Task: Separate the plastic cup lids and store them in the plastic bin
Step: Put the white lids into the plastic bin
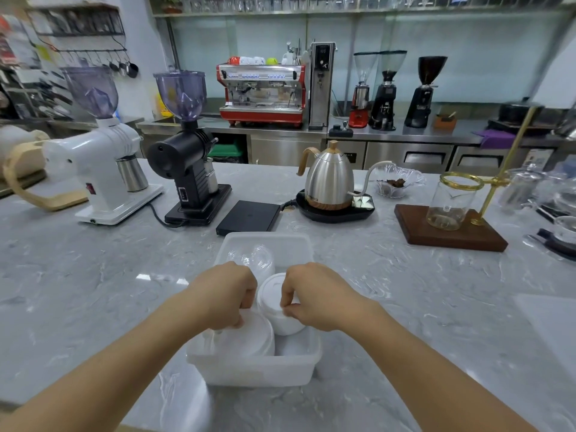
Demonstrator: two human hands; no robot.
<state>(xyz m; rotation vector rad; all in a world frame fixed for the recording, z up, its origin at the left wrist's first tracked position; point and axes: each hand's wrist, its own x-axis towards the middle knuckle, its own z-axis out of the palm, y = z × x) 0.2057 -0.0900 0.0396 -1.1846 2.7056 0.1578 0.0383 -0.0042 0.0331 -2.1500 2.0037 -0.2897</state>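
A translucent white plastic bin (258,371) stands on the marble counter just in front of me. Over it, my left hand (226,294) grips a wide white lid (249,336) that leans inside the bin's left half. My right hand (314,294) pinches the rim of a stack of smaller white cup lids (276,302), held tilted between both hands above the bin. Clear dome lids (252,257) lie in the bin's far part. The bin's floor is mostly hidden by my hands and the lids.
A black scale (249,217) sits just behind the bin. Farther back stand a black grinder (187,157), a white grinder (106,163), a steel kettle (330,182) on its base, and a glass server on a wooden stand (448,226) to the right.
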